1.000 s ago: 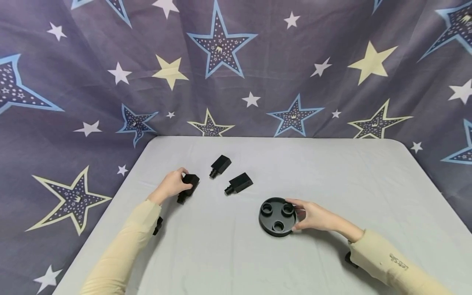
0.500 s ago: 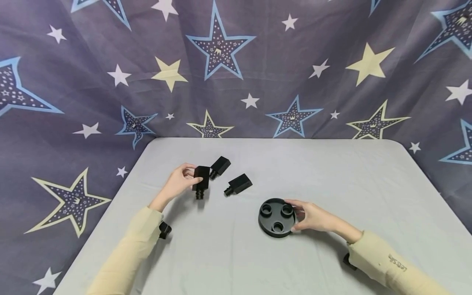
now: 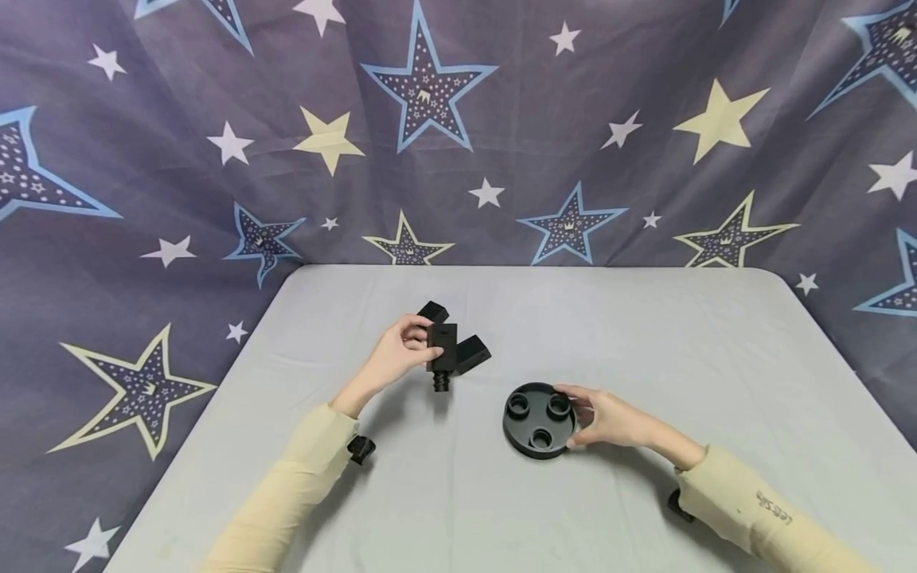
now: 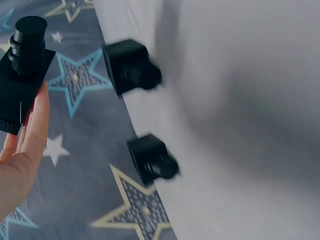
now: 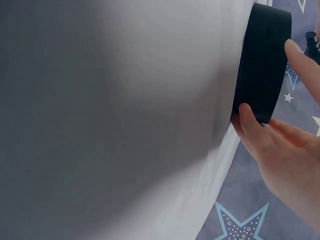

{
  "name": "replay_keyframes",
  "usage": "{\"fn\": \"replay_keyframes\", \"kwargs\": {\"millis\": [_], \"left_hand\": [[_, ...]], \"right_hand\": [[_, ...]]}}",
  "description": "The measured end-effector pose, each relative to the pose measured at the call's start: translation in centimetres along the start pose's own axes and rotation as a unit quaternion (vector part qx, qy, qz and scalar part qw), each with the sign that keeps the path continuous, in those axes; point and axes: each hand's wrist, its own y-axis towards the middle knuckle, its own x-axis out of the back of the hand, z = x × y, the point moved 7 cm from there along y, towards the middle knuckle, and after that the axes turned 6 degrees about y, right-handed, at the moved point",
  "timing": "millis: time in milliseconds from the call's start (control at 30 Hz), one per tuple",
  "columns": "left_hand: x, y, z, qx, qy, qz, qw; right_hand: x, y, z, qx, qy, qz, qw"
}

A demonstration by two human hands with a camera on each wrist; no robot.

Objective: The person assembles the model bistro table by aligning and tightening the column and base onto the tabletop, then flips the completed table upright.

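Observation:
My left hand pinches a black rectangular block between thumb and fingers, above the table. Its ribbed round neck points down in the head view. Partly hidden behind it, two similar blocks lie on the table: one farther back, the other just to the right. Both show their necks in the left wrist view. My right hand grips the right edge of a round black base, which sits on the cloth. Three ringed sockets stand inside its raised rim. The right wrist view shows its side wall.
White cloth covers the table. A dark star-patterned curtain hangs along its back edge and both sides. Small black devices show at the left cuff and the right cuff.
My left hand has lifted its block off the left side, turned its neck downward and carried it right, in front of the two other blocks. The right hand and the base have stayed put.

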Motion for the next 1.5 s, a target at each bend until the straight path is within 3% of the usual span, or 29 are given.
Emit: {"fn": "replay_keyframes", "kwargs": {"millis": [367,600,767,1067,1300,1500], "left_hand": [[-3.7,0.6,-1.2,-0.067,0.005,0.028,0.9973],[-5.6,0.4,-2.9,-0.058,-0.014,0.058,0.9965],[-7.0,-0.3,-4.6,-0.075,-0.028,0.081,0.9935],[-9.5,0.3,-3.0,-0.097,-0.053,0.131,0.9852],[-10.6,0.1,-3.1,-0.133,-0.027,0.169,0.9761],[-11.2,-0.1,-2.8,-0.132,-0.019,0.187,0.9733]], "right_hand": [[0.0,0.0,-0.1,-0.001,0.0,-0.002,1.0],[0.0,0.0,-0.1,0.001,0.001,0.0,1.0],[0.1,0.0,0.0,0.007,-0.003,-0.002,1.0],[0.0,0.0,-0.2,0.01,0.004,-0.001,0.9999],[0.0,0.0,-0.2,0.005,0.012,0.001,0.9999],[0.0,0.0,-0.2,0.006,0.017,0.005,0.9998]]}}
